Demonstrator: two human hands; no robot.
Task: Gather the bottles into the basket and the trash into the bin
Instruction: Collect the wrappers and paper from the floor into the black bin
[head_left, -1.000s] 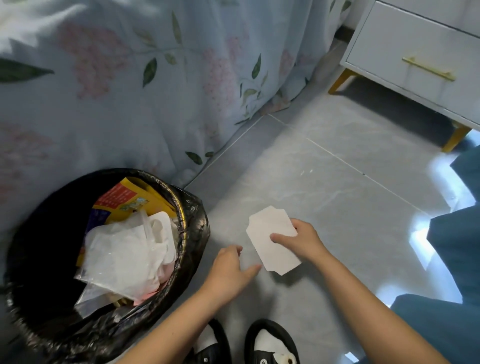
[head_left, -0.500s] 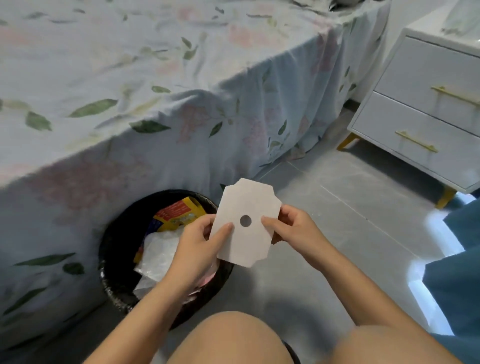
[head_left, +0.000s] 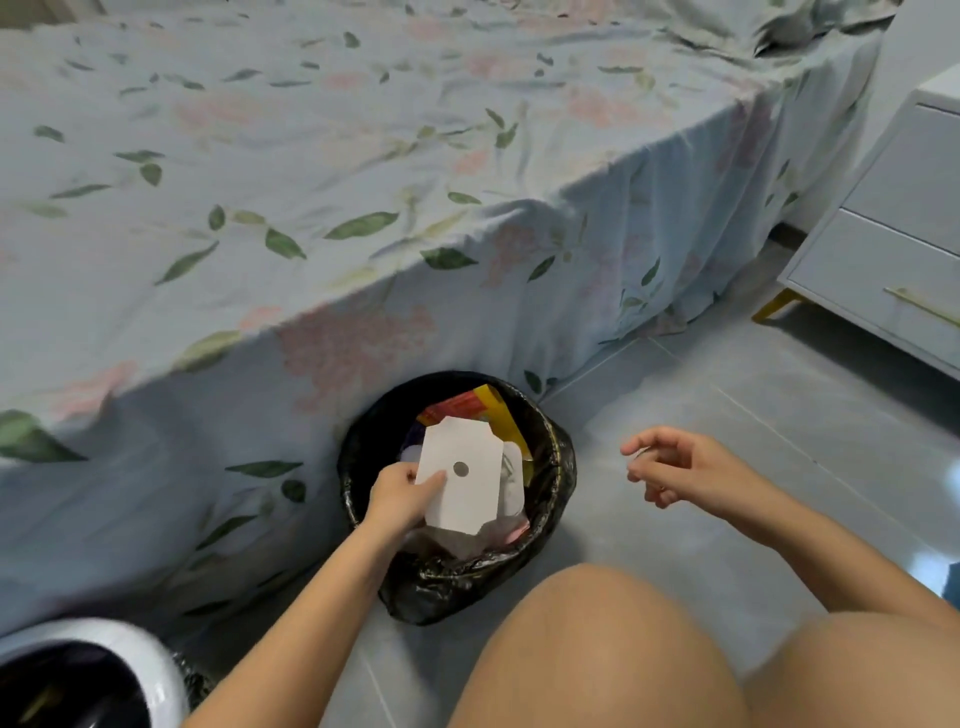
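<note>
A flat white paper piece (head_left: 467, 488) with cut corners and a small round hole hangs over the bin. My left hand (head_left: 402, 493) pinches its left edge. The bin (head_left: 558, 467) is round, lined with a black bag, and stands on the floor against the bed. Inside lie a yellow and red packet (head_left: 491, 410) and crumpled white plastic. My right hand (head_left: 675, 465) hovers to the right of the bin above the floor, fingers loosely curled, holding nothing. No bottle or basket is in view.
A bed with a floral sheet (head_left: 311, 182) fills the left and top. A white drawer unit (head_left: 893, 260) on gold legs stands at the right. A white round container (head_left: 104, 670) with a dark inside sits bottom left. My bare knees (head_left: 597, 649) fill the bottom.
My right hand has let go of the paper and drawn away to the right. My left hand alone has carried the paper over the bin. The view has lifted and widened.
</note>
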